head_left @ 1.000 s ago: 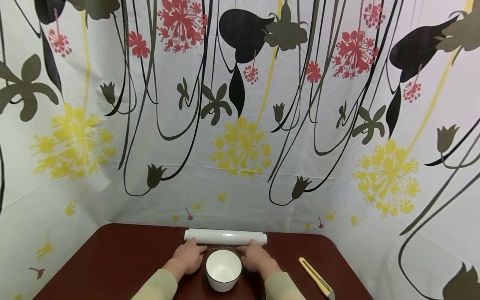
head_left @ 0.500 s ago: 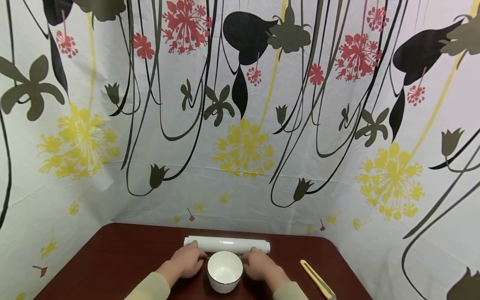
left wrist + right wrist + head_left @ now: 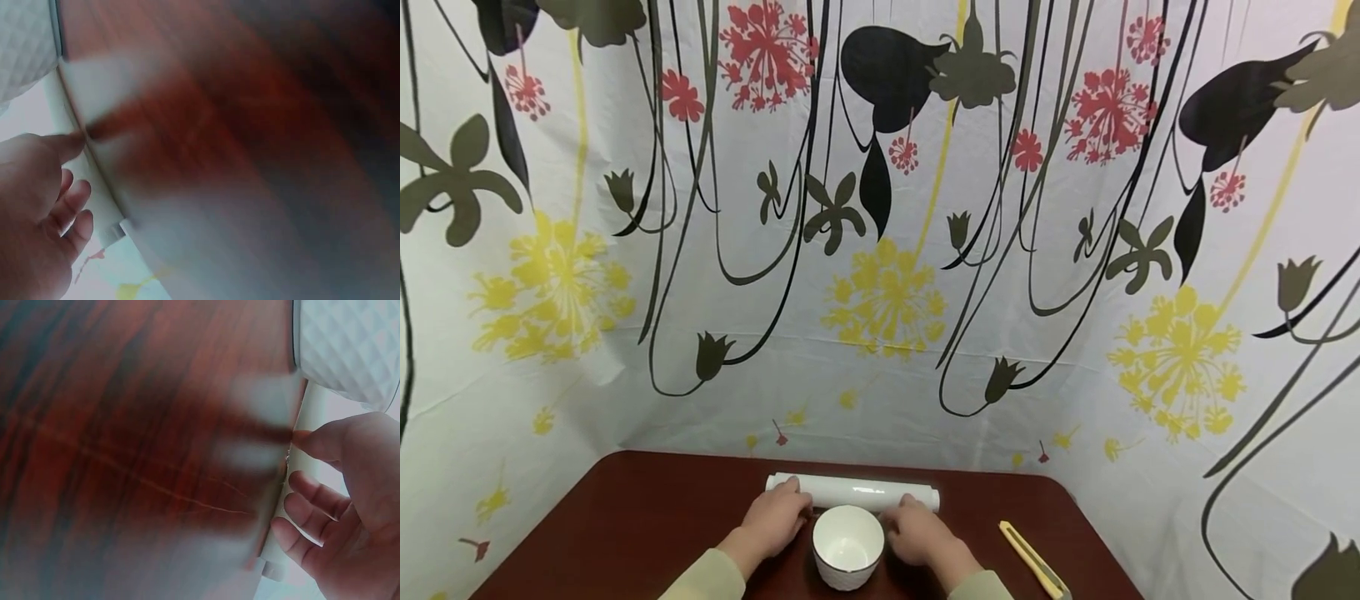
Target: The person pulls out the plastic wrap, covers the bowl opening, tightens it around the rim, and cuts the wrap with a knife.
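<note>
A white, glossy roll of cling film [image 3: 861,492] lies crosswise near the back of the table, its narrower core ends showing. My left hand [image 3: 775,518] is at its left part, with thumb and forefinger pinching at the front edge of the film; the remaining fingers bend loosely over the roll in the left wrist view. Toward the right end, my right hand [image 3: 919,533] pinches in the same manner, its thumb tip low at the film's edge in the right wrist view. Between the hands stands a white bowl [image 3: 846,575] with a quilted wall and dark rim, upright and untouched.
A yellow utility knife [image 3: 1033,558] lies on the dark red-brown table [image 3: 647,517] right of the right hand. Flower-patterned cloth [image 3: 865,392] hangs around the back and sides of the table. Thin crease-like lines run across the table in the right wrist view.
The roll has come toward me, nearer the bowl and the hands. Its right end now sits slightly closer than its left. The bowl and knife keep their places; the head view has shifted slightly.
</note>
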Available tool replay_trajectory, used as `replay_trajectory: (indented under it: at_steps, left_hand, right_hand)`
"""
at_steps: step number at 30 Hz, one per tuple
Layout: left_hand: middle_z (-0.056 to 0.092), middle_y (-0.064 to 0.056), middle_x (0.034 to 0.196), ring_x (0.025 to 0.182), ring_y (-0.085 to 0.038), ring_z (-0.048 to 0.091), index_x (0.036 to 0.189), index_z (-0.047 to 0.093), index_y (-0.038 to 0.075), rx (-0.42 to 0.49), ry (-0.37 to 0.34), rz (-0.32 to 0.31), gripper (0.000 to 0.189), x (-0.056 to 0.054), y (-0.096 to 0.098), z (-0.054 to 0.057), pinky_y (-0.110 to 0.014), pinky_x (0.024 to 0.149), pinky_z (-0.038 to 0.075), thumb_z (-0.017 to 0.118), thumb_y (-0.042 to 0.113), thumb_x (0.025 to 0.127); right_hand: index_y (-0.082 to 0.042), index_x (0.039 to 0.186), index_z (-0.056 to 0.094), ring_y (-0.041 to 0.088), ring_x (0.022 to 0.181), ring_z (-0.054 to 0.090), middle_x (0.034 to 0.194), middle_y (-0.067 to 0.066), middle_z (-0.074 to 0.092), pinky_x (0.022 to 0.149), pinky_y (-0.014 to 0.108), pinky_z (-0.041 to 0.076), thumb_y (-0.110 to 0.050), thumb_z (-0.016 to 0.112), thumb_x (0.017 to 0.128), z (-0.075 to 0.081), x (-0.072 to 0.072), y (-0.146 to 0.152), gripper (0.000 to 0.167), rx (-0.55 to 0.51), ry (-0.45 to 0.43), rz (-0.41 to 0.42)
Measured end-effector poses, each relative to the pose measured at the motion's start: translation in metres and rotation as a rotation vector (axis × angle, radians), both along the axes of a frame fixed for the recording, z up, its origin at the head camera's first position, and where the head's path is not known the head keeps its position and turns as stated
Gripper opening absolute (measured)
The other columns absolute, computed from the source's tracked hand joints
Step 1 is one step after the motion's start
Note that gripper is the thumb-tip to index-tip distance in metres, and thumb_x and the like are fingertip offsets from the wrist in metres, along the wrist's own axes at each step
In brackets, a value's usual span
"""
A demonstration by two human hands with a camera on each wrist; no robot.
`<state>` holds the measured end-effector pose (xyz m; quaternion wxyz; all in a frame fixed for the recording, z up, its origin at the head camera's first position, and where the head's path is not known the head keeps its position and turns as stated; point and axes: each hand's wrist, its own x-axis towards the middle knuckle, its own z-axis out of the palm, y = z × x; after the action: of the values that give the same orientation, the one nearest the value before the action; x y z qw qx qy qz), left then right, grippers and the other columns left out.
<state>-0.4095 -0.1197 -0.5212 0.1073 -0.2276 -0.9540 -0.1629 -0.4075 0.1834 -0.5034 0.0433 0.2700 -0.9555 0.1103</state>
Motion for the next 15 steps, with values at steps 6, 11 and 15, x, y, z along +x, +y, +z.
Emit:
replay_trajectory:
  at_steps: [6, 11, 15]
  left_hand:
    - [0.052, 0.001, 0.093, 0.077, -0.017, 0.053, 0.091, 0.072, 0.019, 0.026, 0.066, 0.092, 0.013, -0.005, 0.011, 0.009, -0.038, 0.066, 0.051, 0.079, 0.012, 0.099]
    - [0.053, 0.002, 0.097, 0.083, -0.017, 0.057, 0.094, 0.072, 0.019, 0.072, 0.036, 0.129, 0.011, -0.007, 0.013, 0.011, -0.039, 0.069, 0.053, 0.079, 0.013, 0.101]
    - [0.057, 0.004, 0.097, 0.083, -0.015, 0.059, 0.096, 0.071, 0.018, 0.137, 0.021, 0.122, 0.010, -0.005, 0.012, 0.012, -0.039, 0.070, 0.053, 0.076, 0.011, 0.103]
  right_hand:
    - [-0.017, 0.112, 0.077, 0.015, 0.084, 0.054, 0.097, 0.001, 0.057, 0.073, 0.037, 0.052, -0.014, 0.070, 0.098, -0.008, -0.007, 0.005, 0.016, -0.068, 0.070, 0.050]
    - [-0.018, 0.115, 0.076, 0.016, 0.082, 0.058, 0.096, 0.000, 0.057, 0.067, 0.039, 0.052, -0.017, 0.075, 0.098, -0.020, -0.017, 0.009, 0.017, -0.105, 0.212, 0.053]
    - [-0.015, 0.113, 0.076, 0.017, 0.082, 0.061, 0.096, 0.000, 0.060, 0.067, 0.041, 0.054, -0.015, 0.080, 0.095, -0.019, -0.019, 0.005, 0.019, -0.125, 0.290, 0.022]
